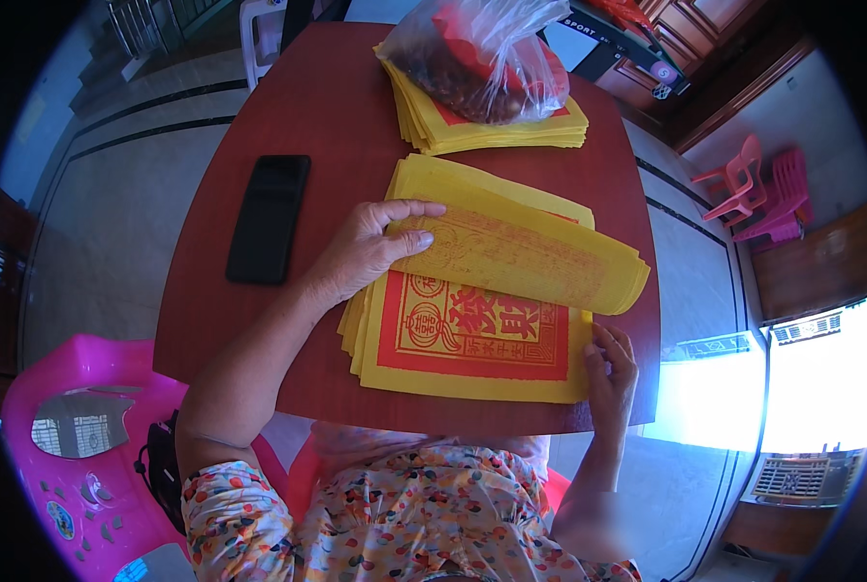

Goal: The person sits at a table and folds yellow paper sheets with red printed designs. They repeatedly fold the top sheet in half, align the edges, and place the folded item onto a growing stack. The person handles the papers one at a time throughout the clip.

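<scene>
A stack of yellow joss paper sheets (470,385) with red printed panels lies near the table's front edge. My left hand (375,244) pinches the left side of several lifted sheets (528,251) between thumb and index finger; they curl over the stack and show their plain backs. At the stack's right edge, my right hand (609,360) has its fingers bent, with thumb and fingertips touching the paper's edge; whether a sheet is between them I cannot tell. Farther back, a second stack of yellow paper (506,138) sits under a clear plastic bag (484,65) with dark and red contents.
A black smartphone (268,218) lies on the left of the red-brown wooden table (208,305). A pink plastic chair (41,407) holding a black bag (161,465) stands at the left. Stacked pink chairs (775,193) are by the right wall.
</scene>
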The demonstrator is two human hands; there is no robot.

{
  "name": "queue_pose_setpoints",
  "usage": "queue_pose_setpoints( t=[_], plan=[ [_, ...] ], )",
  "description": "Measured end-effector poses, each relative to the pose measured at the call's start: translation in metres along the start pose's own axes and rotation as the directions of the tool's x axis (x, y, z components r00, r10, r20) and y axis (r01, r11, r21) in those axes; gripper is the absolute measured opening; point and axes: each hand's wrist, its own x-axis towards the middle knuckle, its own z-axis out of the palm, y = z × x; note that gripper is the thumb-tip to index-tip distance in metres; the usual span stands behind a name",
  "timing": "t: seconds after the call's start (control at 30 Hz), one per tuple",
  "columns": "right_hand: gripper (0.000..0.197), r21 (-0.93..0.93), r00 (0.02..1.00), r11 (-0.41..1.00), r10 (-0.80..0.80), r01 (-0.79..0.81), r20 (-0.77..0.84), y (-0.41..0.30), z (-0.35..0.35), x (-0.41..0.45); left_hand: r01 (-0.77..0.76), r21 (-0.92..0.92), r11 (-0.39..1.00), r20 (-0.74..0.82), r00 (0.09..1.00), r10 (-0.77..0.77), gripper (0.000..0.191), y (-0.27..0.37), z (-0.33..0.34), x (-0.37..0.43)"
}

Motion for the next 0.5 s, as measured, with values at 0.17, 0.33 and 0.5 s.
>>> queue_pose_setpoints(
  t=[0.17, 0.33, 0.5],
  plan=[
    [0.026, 0.052, 1.000, 0.999, 0.000, 0.000, -0.010, 0.0007, -0.0005, 0.0003, 0.004, 0.009, 1.000, 0.001, 1.000, -0.004, 0.031, -0.0006, -0.0004, 0.0003],
    [0.025, 0.141, 0.998, 0.988, 0.065, -0.064, -0.002, 0.0017, 0.0002, 0.0003, 0.013, 0.013, 1.000, -0.002, 1.000, -0.013, 0.031, 0.0014, 0.0003, -0.0001],
    [0.023, 0.261, 0.997, 0.962, 0.077, -0.078, 0.013, 0.0018, -0.0004, 0.0005, -0.004, 0.030, 1.000, -0.004, 1.000, 0.004, 0.031, 0.0010, 0.0006, -0.0002]
  ],
)
